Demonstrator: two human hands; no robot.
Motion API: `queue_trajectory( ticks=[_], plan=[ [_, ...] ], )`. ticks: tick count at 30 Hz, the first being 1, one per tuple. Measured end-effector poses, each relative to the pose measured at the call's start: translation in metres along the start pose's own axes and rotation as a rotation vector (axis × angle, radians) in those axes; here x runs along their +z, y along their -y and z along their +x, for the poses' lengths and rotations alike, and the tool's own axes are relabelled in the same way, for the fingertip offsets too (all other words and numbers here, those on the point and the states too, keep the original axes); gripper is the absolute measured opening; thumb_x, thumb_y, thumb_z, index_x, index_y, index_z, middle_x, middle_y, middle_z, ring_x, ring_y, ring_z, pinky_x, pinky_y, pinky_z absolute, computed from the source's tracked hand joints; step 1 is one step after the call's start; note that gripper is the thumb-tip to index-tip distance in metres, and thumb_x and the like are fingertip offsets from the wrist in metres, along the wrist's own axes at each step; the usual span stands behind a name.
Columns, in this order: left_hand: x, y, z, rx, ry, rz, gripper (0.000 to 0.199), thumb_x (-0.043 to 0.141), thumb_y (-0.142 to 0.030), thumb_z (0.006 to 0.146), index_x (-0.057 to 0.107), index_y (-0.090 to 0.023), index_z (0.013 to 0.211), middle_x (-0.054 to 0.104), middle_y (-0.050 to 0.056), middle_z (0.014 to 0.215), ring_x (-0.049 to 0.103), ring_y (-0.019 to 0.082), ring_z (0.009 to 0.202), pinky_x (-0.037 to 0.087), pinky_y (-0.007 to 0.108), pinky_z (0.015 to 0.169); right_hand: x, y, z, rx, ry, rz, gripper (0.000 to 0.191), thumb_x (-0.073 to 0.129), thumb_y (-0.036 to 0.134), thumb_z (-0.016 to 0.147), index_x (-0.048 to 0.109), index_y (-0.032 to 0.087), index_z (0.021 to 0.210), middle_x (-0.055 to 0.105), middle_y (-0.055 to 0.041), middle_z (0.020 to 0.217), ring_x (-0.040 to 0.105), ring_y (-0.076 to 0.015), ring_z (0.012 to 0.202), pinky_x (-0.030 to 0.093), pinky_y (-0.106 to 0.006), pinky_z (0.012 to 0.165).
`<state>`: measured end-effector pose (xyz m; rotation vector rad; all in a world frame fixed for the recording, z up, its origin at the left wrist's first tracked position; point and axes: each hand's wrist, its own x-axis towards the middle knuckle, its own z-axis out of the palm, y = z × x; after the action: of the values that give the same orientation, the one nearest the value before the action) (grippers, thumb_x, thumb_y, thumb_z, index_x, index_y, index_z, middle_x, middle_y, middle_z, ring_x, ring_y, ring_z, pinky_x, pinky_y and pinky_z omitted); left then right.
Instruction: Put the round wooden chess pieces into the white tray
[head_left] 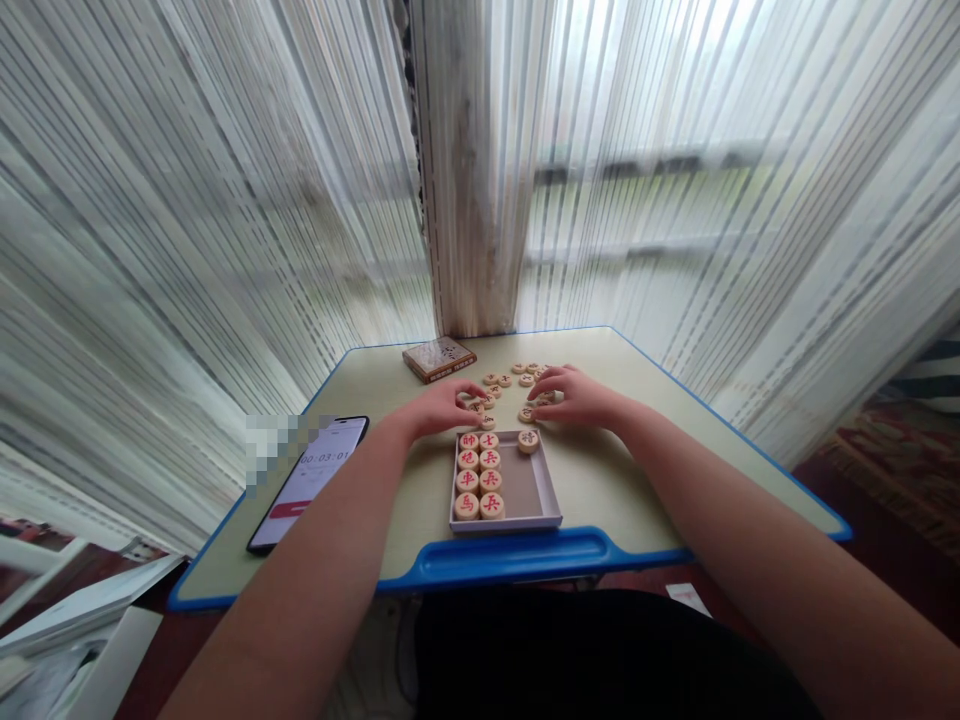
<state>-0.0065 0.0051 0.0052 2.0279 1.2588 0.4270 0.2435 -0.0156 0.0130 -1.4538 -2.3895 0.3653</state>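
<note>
Left fingers (466,388), right fingers (553,383) — apparently on pieces (526,415)

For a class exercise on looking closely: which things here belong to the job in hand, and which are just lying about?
In the job: left hand, right hand, loose round pieces, open tray, pieces inside it.

Apparently lying about: phone, patterned box or lid.

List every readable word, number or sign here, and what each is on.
"00:03:01": phone screen
"帥": red, far-left piece in the tray
"兵": red, three pieces in the tray's second column
"将": dark, lone piece at the tray's far right
Unsure: the tray's other red characters, too blurred
Unreadable: smaller phone text, flat box lettering, loose pieces on the table
</note>
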Motion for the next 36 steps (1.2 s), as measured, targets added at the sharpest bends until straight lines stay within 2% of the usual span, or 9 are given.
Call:
queue_trajectory(
  ticks=[5,8,14,17,21,24,28,32,36],
  plan=[
    [0.004,0.002,0.003,-0.014,-0.086,-0.003,0.036,0.066,-0.025,0.065,0.065,-0.015,0.099,0.061,0.001,0.076,0.055,0.012,0.068,0.044,0.024,0.067,0.010,-0.008,0.008,-0.008,-0.114,0.047,0.019,0.065,0.034,0.075,0.072,0.020,0.087,0.062,-0.0080,0.099,0.059,-0.0189,0.088,0.046,-0.032,0.085],
    [0.008,0.005,0.007,-0.026,-0.149,-0.038,0.031,0.066,-0.026,0.066,0.066,-0.013,0.094,0.065,0.003,0.080,0.057,0.013,0.069,0.045,0.024,0.068,0.015,-0.013,0.010,0.035,-0.161,0.068,0.018,0.064,0.032,0.076,0.072,0.019,0.087,0.061,-0.0079,0.100,0.061,-0.0167,0.080,0.048,-0.031,0.081],
    [0.011,0.009,0.012,0.007,-0.184,-0.063,0.033,0.069,-0.029,0.064,0.066,-0.013,0.092,0.067,0.007,0.096,0.060,0.014,0.074,0.048,0.026,0.070,0.013,-0.011,0.007,-0.028,-0.124,0.087,0.025,0.068,0.031,0.073,0.072,0.023,0.097,0.058,-0.0088,0.105,0.058,-0.0197,0.096,0.044,-0.033,0.092],
    [0.012,0.008,0.012,-0.004,-0.181,-0.060,0.036,0.070,-0.030,0.063,0.066,-0.013,0.094,0.067,0.008,0.097,0.060,0.015,0.076,0.049,0.027,0.071,0.014,-0.008,0.007,-0.053,-0.096,0.076,0.022,0.067,0.025,0.074,0.073,0.025,0.096,0.059,-0.0072,0.101,0.059,-0.0184,0.093,0.045,-0.032,0.091],
    [0.010,0.009,0.011,0.011,-0.140,-0.210,0.042,0.071,-0.026,0.061,0.065,-0.011,0.099,0.067,0.010,0.099,0.061,0.015,0.080,0.049,0.027,0.073,0.016,-0.007,0.009,-0.015,-0.139,0.076,0.020,0.064,0.018,0.076,0.073,0.023,0.093,0.059,-0.0078,0.101,0.060,-0.0179,0.090,0.046,-0.031,0.089],
    [0.006,0.009,0.009,-0.003,-0.072,-0.298,0.045,0.069,-0.022,0.062,0.063,-0.012,0.106,0.065,0.010,0.106,0.060,0.014,0.080,0.049,0.024,0.065,0.015,-0.009,0.008,0.023,-0.170,0.064,0.022,0.063,0.019,0.076,0.072,0.021,0.096,0.058,-0.0089,0.104,0.060,-0.0184,0.092,0.046,-0.031,0.090],
    [0.005,0.005,0.005,0.013,-0.011,-0.232,0.055,0.074,-0.021,0.057,0.062,-0.016,0.110,0.062,0.008,0.111,0.056,0.010,0.069,0.045,0.022,0.058,0.014,-0.010,0.007,0.031,-0.166,0.019,0.031,0.065,0.031,0.075,0.069,0.023,0.105,0.057,-0.0090,0.109,0.056,-0.0211,0.101,0.043,-0.034,0.094],
    [0.009,0.003,0.006,0.042,-0.068,-0.107,0.053,0.077,-0.030,0.057,0.064,-0.016,0.106,0.065,0.005,0.100,0.056,0.010,0.070,0.046,0.023,0.063,0.018,-0.009,0.007,0.014,-0.155,-0.053,0.032,0.068,0.038,0.071,0.071,0.025,0.100,0.058,-0.0089,0.109,0.051,-0.0255,0.108,0.038,-0.040,0.098],
    [0.013,0.005,0.010,0.057,-0.126,-0.004,0.047,0.075,-0.039,0.059,0.066,-0.018,0.100,0.065,0.004,0.103,0.057,0.013,0.075,0.046,0.024,0.067,0.017,-0.006,0.007,-0.025,-0.182,-0.072,0.022,0.067,0.037,0.072,0.073,0.025,0.090,0.060,-0.0077,0.104,0.052,-0.0241,0.103,0.038,-0.040,0.096]
  ],
)
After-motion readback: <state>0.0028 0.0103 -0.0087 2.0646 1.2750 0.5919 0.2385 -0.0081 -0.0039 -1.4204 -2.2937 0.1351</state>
